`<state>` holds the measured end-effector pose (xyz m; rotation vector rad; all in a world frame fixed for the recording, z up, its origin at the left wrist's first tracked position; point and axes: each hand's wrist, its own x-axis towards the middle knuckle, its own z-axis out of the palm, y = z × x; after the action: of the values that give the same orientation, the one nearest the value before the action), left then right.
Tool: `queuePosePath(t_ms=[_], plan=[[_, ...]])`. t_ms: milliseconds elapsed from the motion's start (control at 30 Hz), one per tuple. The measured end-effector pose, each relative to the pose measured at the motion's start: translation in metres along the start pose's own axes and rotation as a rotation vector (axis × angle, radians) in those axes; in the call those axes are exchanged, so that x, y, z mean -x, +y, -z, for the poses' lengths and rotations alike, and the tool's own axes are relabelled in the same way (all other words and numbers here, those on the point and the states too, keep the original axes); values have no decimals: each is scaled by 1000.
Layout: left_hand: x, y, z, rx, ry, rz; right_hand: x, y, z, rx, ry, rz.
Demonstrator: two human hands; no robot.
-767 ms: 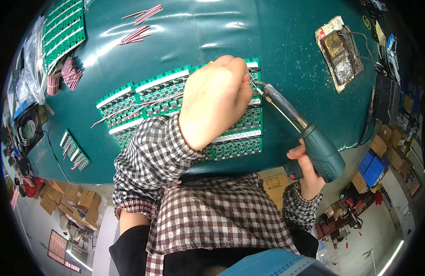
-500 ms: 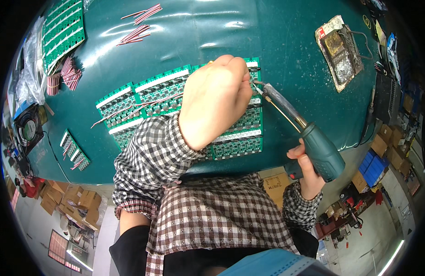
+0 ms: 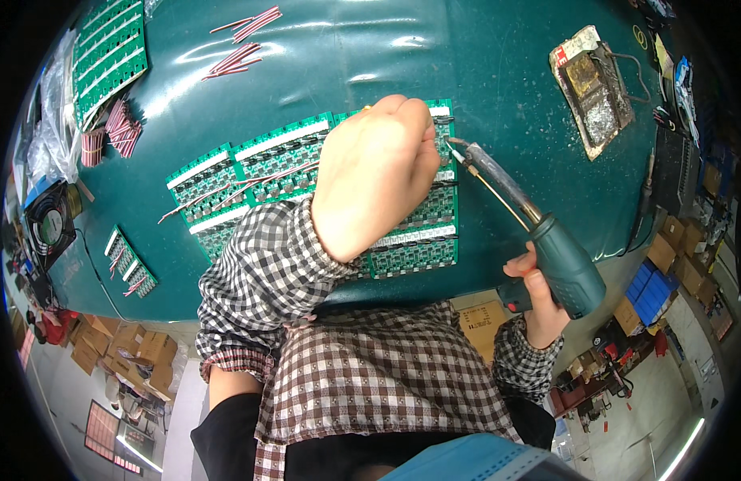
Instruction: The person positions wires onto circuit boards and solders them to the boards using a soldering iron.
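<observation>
My left hand (image 3: pixel 378 172) is closed above a block of green circuit boards (image 3: pixel 286 148), its knuckles up and its fingertips hidden. Red-and-white wires (image 3: pixel 246 186) run across the boards and disappear under this hand; whether the fingers pinch them is not visible. My right hand (image 3: pixel 541 301) grips the dark green handle of a soldering gun (image 3: pixel 567 268). Its metal barrel slants up and left, with a thin feed tube alongside. The tip sits by the boards' right edge, just right of my left fingers, seemingly a little off the board.
A grimy soldering-iron stand (image 3: pixel 597 96) lies at the far right. Loose wire pieces (image 3: pixel 236 60) lie at the back; wire bundles (image 3: pixel 122 132) and a board stack (image 3: pixel 110 60) are at the far left. A small board strip (image 3: pixel 131 263) and a fan (image 3: pixel 51 224) are nearer left.
The soldering gun has shifted slightly to the right with my right hand, so its tip has drawn away from my left fingers. My left hand stays in place.
</observation>
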<state>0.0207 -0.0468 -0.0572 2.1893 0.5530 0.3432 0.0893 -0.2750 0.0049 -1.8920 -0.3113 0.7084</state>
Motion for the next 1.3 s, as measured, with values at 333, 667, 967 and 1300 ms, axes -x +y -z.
queuePosePath(t_ms=[333,667,967,1300], plan=[[5,2,-2,-65,15,14,2,0,-1,-70,26,-25],[8,7,-5,-117,76,0,4,4,2,-139,6,-59],[8,6,-5,-95,50,-10,5,5,2,-145,-28,-77],[6,3,-5,-59,35,-3,5,6,1,-137,-29,-71]])
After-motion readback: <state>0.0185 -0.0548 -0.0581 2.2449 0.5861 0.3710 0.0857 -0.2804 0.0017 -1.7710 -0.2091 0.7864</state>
